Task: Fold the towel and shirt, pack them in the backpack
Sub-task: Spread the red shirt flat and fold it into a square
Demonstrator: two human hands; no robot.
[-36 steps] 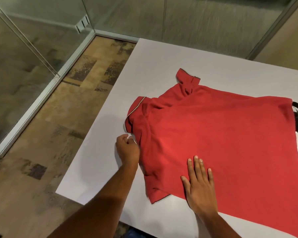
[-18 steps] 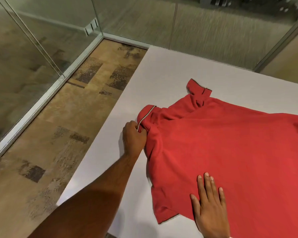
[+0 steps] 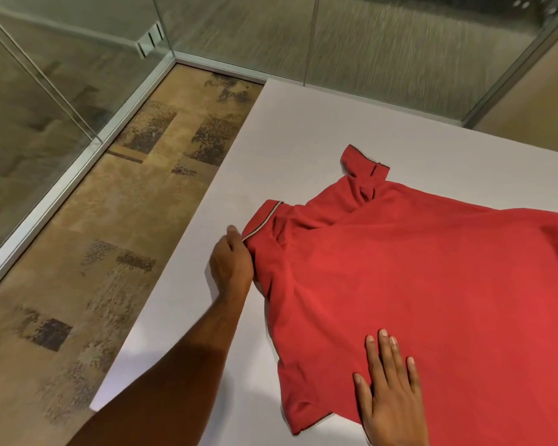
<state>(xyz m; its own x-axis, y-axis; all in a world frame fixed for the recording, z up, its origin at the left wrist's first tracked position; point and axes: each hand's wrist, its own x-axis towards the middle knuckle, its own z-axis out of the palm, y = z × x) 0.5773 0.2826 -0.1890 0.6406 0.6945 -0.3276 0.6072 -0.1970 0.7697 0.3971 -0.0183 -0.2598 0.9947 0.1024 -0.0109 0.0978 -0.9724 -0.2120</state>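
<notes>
Red shirt (image 3: 416,284) is spread on the white worktop (image 3: 303,123). Since a second ago, the left hand (image 3: 232,265) has been moved farther, its grip now pinched on the collar; the right hand (image 3: 390,391) is kept flat near the hem. Smoothing precedes folding; nothing is packed yet.

Left hand (image 3: 231,263) reaches forward, fingers curled in a grip; right hand (image 3: 392,397) lies flat.

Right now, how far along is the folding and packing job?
Early. Done: the red polo shirt lies spread on the white table, no fold made. In hand: the left hand grips its collar; the right hand presses flat near the hem. Left: folding it, the towel, and packing; no towel is in view.
</notes>
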